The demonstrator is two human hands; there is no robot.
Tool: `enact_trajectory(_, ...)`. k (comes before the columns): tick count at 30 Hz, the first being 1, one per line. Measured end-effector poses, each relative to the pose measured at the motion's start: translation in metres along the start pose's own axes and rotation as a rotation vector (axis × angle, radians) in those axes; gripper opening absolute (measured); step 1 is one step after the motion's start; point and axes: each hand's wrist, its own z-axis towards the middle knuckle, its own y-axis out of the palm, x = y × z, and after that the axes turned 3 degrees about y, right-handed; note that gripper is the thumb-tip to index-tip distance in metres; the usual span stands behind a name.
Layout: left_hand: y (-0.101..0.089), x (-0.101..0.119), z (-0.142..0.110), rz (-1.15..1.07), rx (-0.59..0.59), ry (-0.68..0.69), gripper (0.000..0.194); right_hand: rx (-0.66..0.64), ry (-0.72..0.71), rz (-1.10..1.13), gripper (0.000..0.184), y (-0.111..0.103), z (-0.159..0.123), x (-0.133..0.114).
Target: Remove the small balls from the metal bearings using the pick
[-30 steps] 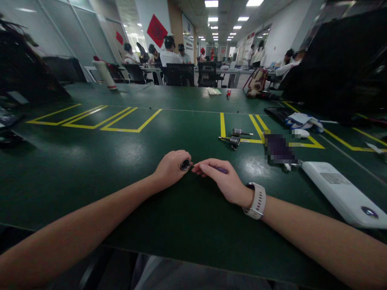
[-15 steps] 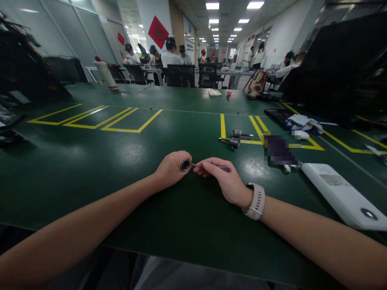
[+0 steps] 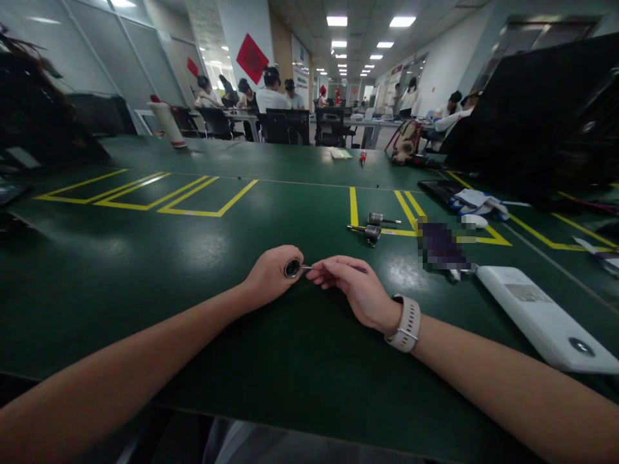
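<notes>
My left hand [image 3: 271, 277] is closed around a hole saw [image 3: 293, 269]; its round, hollow metal end faces up toward me, and the rest is hidden in the fist. My right hand [image 3: 351, 283] pinches a small screwdriver with a thin metal shaft [image 3: 307, 267] and a dark purple handle [image 3: 358, 269]. The shaft's tip meets the side of the hole saw, or lies very close to it. Beyond my hands, two more metal hole saws with shanks lie on the table, one nearer [image 3: 371, 233] and one farther [image 3: 377, 219].
A white power bank [image 3: 541, 316] lies at the right, beside a blurred-out purple patch [image 3: 442, 245]. White and blue gloves [image 3: 478, 202] are farther back. A pale cup [image 3: 168, 125] stands at the far left of the green table [image 3: 193, 361]. Several people sit beyond.
More of the screwdriver's shaft shows between my hands, and its handle has sunk deeper into my right fingers. The view has shifted slightly. The left hand keeps its grip.
</notes>
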Motion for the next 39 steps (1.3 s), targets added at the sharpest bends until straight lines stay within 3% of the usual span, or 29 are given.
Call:
enact_trajectory(5, 0.001, -0.005, 0.009, 0.069, -0.058, -0.068, 0.008, 0.086, -0.075, -0.175, 0.017, 0.005, -0.003, 0.0)
enact_trajectory(10, 0.007, -0.01, 0.028, 0.164, -0.165, -0.013, 0.005, 0.138, -0.071, -0.204, 0.018, 0.0, 0.004, -0.001)
enact_trajectory(19, 0.014, -0.018, 0.04, 0.096, -0.162, 0.083, 0.003, 0.07, 0.029, -0.002, 0.018, -0.023, 0.024, -0.006)
enact_trajectory(32, 0.016, -0.021, 0.037, 0.017, -0.099, 0.044, 0.006, 0.08, 0.022, 0.045, 0.017, -0.026, 0.022, -0.001)
enact_trajectory(39, 0.013, -0.017, 0.037, 0.078, -0.147, 0.076, 0.003, 0.118, 0.003, 0.059, 0.017, -0.024, 0.021, -0.001)
